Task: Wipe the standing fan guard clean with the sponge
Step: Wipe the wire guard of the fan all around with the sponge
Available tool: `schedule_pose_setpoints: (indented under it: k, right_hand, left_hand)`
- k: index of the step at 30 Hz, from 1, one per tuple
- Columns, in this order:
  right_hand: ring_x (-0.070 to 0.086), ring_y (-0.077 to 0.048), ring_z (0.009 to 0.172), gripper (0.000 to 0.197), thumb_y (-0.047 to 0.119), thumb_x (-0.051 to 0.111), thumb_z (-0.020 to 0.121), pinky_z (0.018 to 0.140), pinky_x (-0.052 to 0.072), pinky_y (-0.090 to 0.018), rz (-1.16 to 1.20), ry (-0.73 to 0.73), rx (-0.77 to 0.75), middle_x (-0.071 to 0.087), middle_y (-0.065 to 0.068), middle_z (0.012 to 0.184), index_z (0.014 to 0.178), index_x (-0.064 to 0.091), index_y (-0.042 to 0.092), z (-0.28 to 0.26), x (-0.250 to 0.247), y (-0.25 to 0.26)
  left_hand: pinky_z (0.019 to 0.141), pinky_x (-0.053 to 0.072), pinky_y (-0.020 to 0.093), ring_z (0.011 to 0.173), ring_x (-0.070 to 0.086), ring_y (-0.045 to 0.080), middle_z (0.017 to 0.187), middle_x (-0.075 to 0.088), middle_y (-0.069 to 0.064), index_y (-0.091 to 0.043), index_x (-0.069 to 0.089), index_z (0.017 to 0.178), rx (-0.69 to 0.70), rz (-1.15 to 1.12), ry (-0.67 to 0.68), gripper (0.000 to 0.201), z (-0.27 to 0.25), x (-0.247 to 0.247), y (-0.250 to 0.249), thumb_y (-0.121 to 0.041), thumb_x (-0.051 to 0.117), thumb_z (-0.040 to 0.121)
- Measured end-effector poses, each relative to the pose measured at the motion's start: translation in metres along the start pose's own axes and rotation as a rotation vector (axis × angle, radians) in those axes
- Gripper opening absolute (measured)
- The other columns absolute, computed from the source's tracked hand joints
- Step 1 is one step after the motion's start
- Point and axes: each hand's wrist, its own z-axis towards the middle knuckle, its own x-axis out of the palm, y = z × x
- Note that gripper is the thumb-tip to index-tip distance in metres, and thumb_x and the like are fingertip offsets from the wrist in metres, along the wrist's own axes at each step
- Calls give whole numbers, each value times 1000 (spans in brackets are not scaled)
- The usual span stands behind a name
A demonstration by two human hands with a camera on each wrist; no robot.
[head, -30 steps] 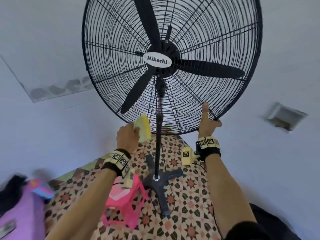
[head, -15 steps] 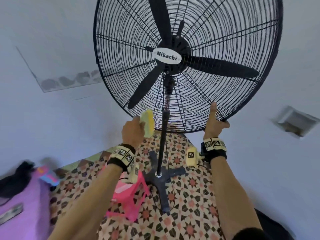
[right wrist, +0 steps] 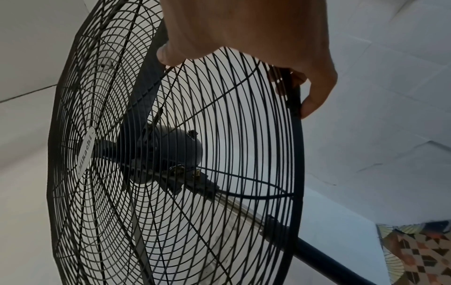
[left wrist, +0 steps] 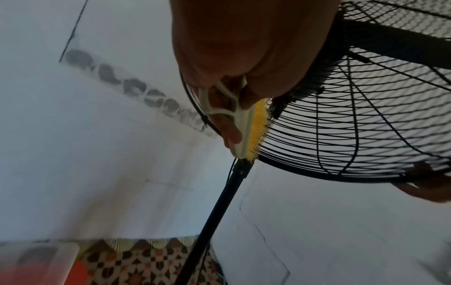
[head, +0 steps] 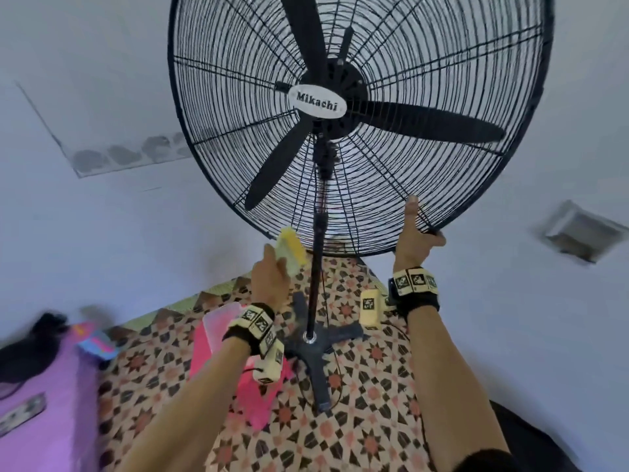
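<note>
A big black wire fan guard (head: pixel 238 107) on a black pole (head: pixel 315 277) fills the upper head view, with black blades and a white "Mikachi" badge (head: pixel 318 101) behind the wires. My left hand (head: pixel 270 267) grips a yellow sponge (head: pixel 291 248) by its white plastic handle (left wrist: pixel 228 108). The sponge's yellow face (left wrist: pixel 256 127) presses against the guard's lower left rim (left wrist: pixel 305 171). My right hand (head: pixel 415 238) grips the guard's lower right rim (right wrist: pixel 296 108), thumb (right wrist: pixel 168 53) lying on the front wires, fingers (right wrist: pixel 314 100) curled behind the rim.
The fan's black cross-shaped base (head: pixel 318 349) stands on a patterned floor mat (head: pixel 367 420). A pink plastic stool (head: pixel 235 362) sits left of the base. A purple surface (head: pixel 44 403) lies at the far left. White walls surround the fan, with a vent (head: pixel 578 229) at right.
The fan has shifted right and upward in the head view as my head moved. The left hand with the sponge has slid slightly along the lower rim. The right hand keeps its hold.
</note>
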Motion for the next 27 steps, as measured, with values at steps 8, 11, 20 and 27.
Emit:
schedule_pose_setpoints:
  k: [8,11,20,27]
  right_hand:
    - [55,-32,116,118,85,74,63,106,49,-42,-38,27,28,51,-10,133,144,22,17,5,-3,-2]
    - [57,-29,117,130,96,70,45,106,52,-50,-26,41,41,53,-8,133,141,24,21,8,-5,0]
    - [52,-26,119,104,74,74,76,105,39,-28,-45,31,11,49,-7,135,143,22,15,7,-2,-2]
    - [60,-26,115,126,95,73,47,104,53,-49,-5,26,35,56,-5,131,137,26,21,9,-3,-3]
  left_hand:
    - [49,38,29,56,52,20,80,60,5,-7,47,114,279,-44,158,16,-29,39,-52,-22,46,109]
    - [47,42,32,60,57,27,83,64,9,-6,44,115,90,-60,80,16,-6,27,-27,-20,46,108]
    - [44,33,31,52,50,22,70,57,3,-9,42,112,157,21,29,13,-16,25,-20,-21,44,108]
    - [40,33,28,48,47,11,68,55,-3,-5,45,119,234,34,100,17,-15,42,-50,-17,47,108]
